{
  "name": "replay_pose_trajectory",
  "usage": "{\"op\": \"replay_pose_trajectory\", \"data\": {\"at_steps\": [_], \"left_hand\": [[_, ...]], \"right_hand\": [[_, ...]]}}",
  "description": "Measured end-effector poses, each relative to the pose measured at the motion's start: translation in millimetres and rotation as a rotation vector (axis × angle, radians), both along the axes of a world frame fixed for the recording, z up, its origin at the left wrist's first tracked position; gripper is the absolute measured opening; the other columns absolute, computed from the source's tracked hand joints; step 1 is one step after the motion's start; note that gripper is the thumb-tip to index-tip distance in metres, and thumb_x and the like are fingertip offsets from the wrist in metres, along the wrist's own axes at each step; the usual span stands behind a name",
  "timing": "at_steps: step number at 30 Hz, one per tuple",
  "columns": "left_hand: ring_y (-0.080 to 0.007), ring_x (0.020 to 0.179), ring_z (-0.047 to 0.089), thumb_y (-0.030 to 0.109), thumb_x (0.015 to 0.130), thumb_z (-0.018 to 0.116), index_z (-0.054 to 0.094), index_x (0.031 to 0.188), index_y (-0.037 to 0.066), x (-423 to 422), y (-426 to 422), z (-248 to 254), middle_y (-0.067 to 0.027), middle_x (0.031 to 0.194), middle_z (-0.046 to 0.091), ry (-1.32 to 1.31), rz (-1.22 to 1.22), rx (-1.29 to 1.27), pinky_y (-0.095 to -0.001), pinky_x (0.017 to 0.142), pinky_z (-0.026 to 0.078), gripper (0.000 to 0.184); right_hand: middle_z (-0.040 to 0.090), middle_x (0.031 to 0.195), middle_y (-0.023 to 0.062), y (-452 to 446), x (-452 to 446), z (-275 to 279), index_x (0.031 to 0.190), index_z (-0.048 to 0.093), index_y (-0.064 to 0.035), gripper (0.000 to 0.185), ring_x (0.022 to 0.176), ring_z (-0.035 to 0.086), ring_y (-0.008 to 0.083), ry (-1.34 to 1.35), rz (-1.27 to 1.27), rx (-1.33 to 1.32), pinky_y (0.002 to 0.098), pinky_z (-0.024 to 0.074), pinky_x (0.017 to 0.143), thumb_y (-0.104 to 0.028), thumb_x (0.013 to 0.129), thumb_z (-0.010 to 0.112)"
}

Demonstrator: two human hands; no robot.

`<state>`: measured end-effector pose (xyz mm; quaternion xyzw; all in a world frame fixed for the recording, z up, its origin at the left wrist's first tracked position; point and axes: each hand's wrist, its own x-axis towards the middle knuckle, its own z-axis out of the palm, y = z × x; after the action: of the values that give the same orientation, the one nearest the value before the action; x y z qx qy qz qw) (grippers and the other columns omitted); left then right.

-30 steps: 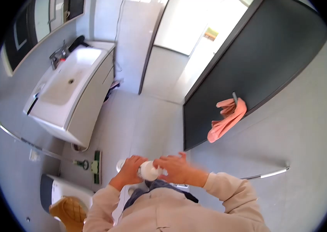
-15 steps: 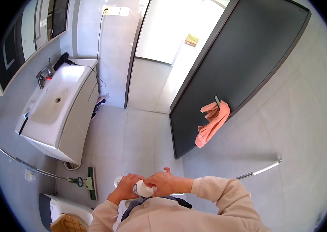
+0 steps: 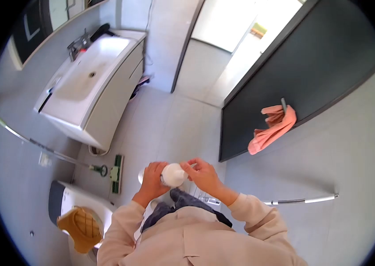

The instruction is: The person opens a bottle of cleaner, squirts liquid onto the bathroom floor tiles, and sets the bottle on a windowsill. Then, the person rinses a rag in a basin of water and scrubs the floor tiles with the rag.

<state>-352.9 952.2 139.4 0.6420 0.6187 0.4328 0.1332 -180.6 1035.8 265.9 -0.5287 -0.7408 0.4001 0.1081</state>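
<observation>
A white bottle point(image 3: 173, 175) with a rounded top is held in front of my body, near the bottom centre. My left hand point(image 3: 153, 179) is wrapped round its body from the left side. My right hand point(image 3: 204, 176) is at the bottle's top on the right, thumb and fingertips pinched at a small pale spout or nozzle. The bottle's lower end shows to the left of my left hand. Any label on it is mostly hidden by my fingers.
At the upper left stands a white sink cabinet point(image 3: 91, 74). A green mop head point(image 3: 116, 174) lies on the floor, and a brown basket point(image 3: 80, 228) is at lower left. A pink cloth point(image 3: 276, 128) hangs on the handle of the open dark door point(image 3: 302, 66).
The view has swung, so the room appears shifted right and up. My right hand has changed from lying over the bottle's top to touching its side with the fingertips.
</observation>
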Motion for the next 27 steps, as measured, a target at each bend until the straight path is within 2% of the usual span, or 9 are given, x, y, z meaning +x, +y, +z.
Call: {"op": "replay_pose_trajectory", "data": {"at_steps": [4, 10, 15, 17, 19, 20, 22, 26, 27], "left_hand": [[-0.0327, 0.1, 0.052, 0.012, 0.049, 0.079, 0.051, 0.112, 0.01, -19.3, -4.4, -18.6, -0.0115, 0.107, 0.055, 0.002, 0.08, 0.061, -0.0428, 0.082, 0.042, 0.069], [-0.0324, 0.103, 0.052, 0.007, 0.05, 0.079, 0.049, 0.115, 0.009, -32.6, -11.2, -51.1, -0.0118, 0.108, 0.055, -0.171, 0.096, 0.01, -0.0414, 0.086, 0.043, 0.071], [-0.0239, 0.107, 0.055, 0.009, 0.056, 0.081, 0.044, 0.12, 0.007, -44.0, 40.4, -50.2, -0.01, 0.11, 0.056, -0.682, 0.095, -0.242, -0.0336, 0.092, 0.044, 0.074], [-0.022, 0.106, 0.055, 0.009, 0.055, 0.082, 0.043, 0.122, 0.006, -58.3, 70.8, -67.9, -0.0089, 0.111, 0.056, -0.746, 0.052, -0.235, -0.0333, 0.091, 0.045, 0.077], [-0.0182, 0.104, 0.055, 0.009, 0.054, 0.085, 0.044, 0.122, 0.006, -58.3, 112.5, -78.1, -0.0068, 0.112, 0.055, -1.001, 0.022, -0.188, -0.0337, 0.091, 0.045, 0.08], [-0.0185, 0.104, 0.055, 0.01, 0.054, 0.086, 0.044, 0.122, 0.005, -60.2, 143.1, -94.2, -0.0074, 0.112, 0.055, -1.019, 0.048, -0.154, -0.0347, 0.091, 0.045, 0.08], [-0.0197, 0.105, 0.055, 0.011, 0.054, 0.088, 0.039, 0.128, 0.004, -63.3, 211.0, -128.2, -0.0088, 0.114, 0.056, -0.934, 0.06, -0.164, -0.0349, 0.091, 0.046, 0.089], [-0.0212, 0.104, 0.058, 0.013, 0.052, 0.091, 0.013, 0.141, 0.002, -54.4, 346.5, -153.3, -0.0106, 0.111, 0.059, -1.154, 0.2, -0.257, -0.0358, 0.092, 0.047, 0.119], [-0.0204, 0.103, 0.058, 0.011, 0.052, 0.09, 0.025, 0.137, 0.003, -55.7, 376.1, -167.4, -0.0105, 0.109, 0.06, -1.003, 0.254, -0.267, -0.0344, 0.091, 0.047, 0.108]], "right_hand": [[0.065, 0.08, 0.0071, -8.6, -27.7, -67.2, 0.097, 0.06, 0.0021, 0.025, 0.07, 0.06, 0.0124, 0.392, -0.056, -0.259, 0.024, 0.0495, 0.064, -0.023, 0.092, 0.058], [0.064, 0.089, 0.0086, -11.4, -36.8, -102.7, 0.111, 0.054, 0.0006, 0.027, 0.081, 0.06, 0.0125, 0.625, -0.036, -0.358, 0.0256, 0.0494, 0.073, -0.019, 0.094, 0.055], [0.062, 0.091, 0.0092, 38.1, -58.9, -123.9, 0.119, 0.049, -0.0012, 0.032, 0.084, 0.059, 0.0138, 0.584, -0.023, -0.428, 0.0276, 0.0487, 0.074, -0.017, 0.092, 0.056], [0.06, 0.098, 0.0112, 72.0, -74.7, -124.1, 0.124, 0.044, -0.0013, 0.043, 0.087, 0.057, 0.0132, 0.338, 0.02, -0.14, 0.0279, 0.0478, 0.073, -0.021, 0.09, 0.06], [0.055, 0.117, 0.0122, 121.0, -77.8, -168.9, 0.132, 0.038, 0.0, 0.055, 0.091, 0.056, 0.0142, 0.236, 0.061, -0.338, 0.0301, 0.0481, 0.075, -0.033, 0.091, 0.056], [0.059, 0.11, 0.0116, 150.6, -87.3, -174.0, 0.13, 0.043, 0.0013, 0.054, 0.09, 0.058, 0.016, 0.294, 0.001, -0.54, 0.0298, 0.0485, 0.077, -0.038, 0.093, 0.05], [0.063, 0.102, 0.0108, 221.5, -99.7, -174.3, 0.12, 0.054, 0.0016, 0.049, 0.087, 0.061, 0.0187, 0.219, 0.049, -0.448, 0.0287, 0.049, 0.076, -0.039, 0.095, 0.046], [0.064, 0.094, 0.0211, 351.3, -108.8, -202.1, 0.128, 0.049, -0.0085, 0.048, 0.089, 0.062, 0.0367, 0.164, 0.142, -0.404, 0.0395, 0.0476, 0.077, -0.041, 0.094, 0.04], [0.064, 0.092, 0.0213, 382.8, -112.0, -216.5, 0.129, 0.048, -0.0091, 0.048, 0.088, 0.062, 0.038, 0.169, 0.126, -0.419, 0.04, 0.0478, 0.076, -0.041, 0.094, 0.039]]}}
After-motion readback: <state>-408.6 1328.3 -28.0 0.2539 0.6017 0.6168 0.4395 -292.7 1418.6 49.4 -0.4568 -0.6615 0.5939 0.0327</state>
